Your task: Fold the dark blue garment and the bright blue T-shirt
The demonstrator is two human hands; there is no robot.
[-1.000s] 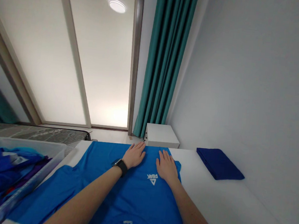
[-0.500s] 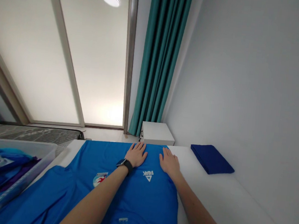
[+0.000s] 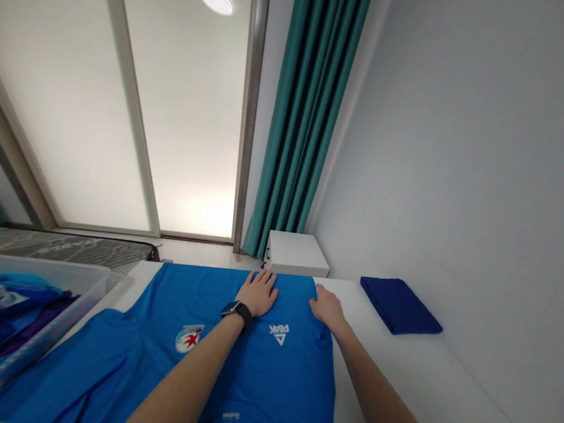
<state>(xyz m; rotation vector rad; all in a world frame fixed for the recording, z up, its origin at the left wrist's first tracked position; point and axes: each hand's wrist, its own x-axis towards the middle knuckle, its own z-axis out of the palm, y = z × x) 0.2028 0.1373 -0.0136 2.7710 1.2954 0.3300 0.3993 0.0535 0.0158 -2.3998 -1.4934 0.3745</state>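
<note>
We have a white tabletop (image 3: 394, 388) against a plain wall (image 3: 467, 156), a teal curtain (image 3: 312, 108) beyond its far edge. The blue shirt (image 3: 270, 383) lies spread across the tabletop's middle and left. Our left hand (image 3: 257, 293) still presses it with fingers spread; our right hand (image 3: 327, 307), flat on the cloth earlier, now curls at its right edge, its grip unclear. The curtain hangs in long pleats; the shirt looks smooth, softly creased.

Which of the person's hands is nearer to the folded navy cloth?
Right. The right hand touches the bright blue shirt, left of the cloth; the left hand lies flat on the shirt, farther left.
</note>
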